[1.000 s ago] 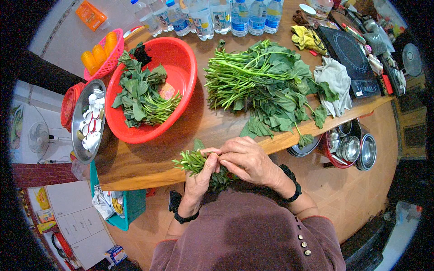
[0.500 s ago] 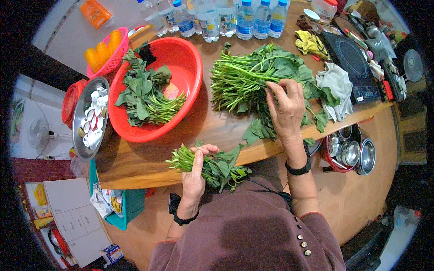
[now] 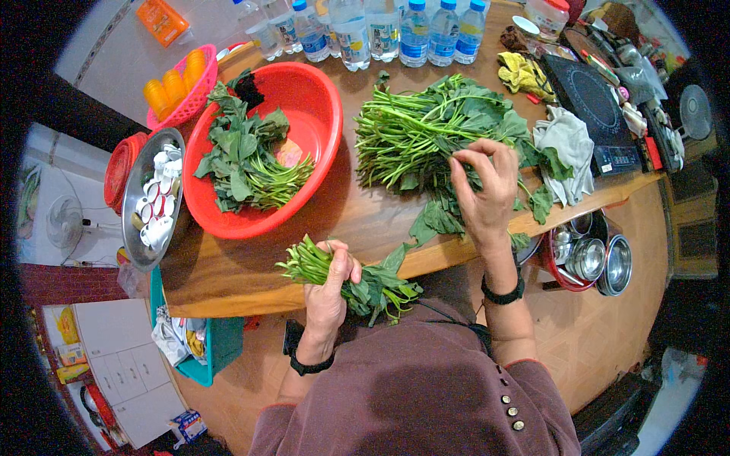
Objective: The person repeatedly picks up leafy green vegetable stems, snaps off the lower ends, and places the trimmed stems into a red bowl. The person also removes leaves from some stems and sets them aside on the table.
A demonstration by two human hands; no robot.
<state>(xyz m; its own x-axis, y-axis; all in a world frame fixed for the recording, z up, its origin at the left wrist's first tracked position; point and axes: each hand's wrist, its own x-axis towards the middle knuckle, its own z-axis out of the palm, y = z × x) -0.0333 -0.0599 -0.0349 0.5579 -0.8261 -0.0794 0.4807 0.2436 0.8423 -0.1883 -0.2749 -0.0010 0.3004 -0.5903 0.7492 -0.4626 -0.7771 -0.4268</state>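
Note:
My left hand (image 3: 328, 292) is wrapped around a small bunch of leafy greens (image 3: 376, 289), held at the near edge of the table. Its cut stems point left and its leaves hang right. My right hand (image 3: 490, 190) is over the near side of a large pile of the same greens (image 3: 414, 121), thumb and forefinger pinched together. Whatever is between those fingertips, if anything, is too small to make out. More greens (image 3: 239, 152) lie in a red plastic basin (image 3: 315, 99) to the left.
Several water bottles (image 3: 414, 34) line the table's far side. A metal bowl of small items (image 3: 175, 137) and a pink basket (image 3: 207, 85) flank the basin. On the right are a grey cloth (image 3: 566, 144), a yellow cloth (image 3: 525, 74) and an induction cooker (image 3: 589, 95). Metal pots (image 3: 589, 258) sit below.
My left fingers have curled in tighter around the bunch. My right hand has drawn slightly right and toward me, off the stems of the pile.

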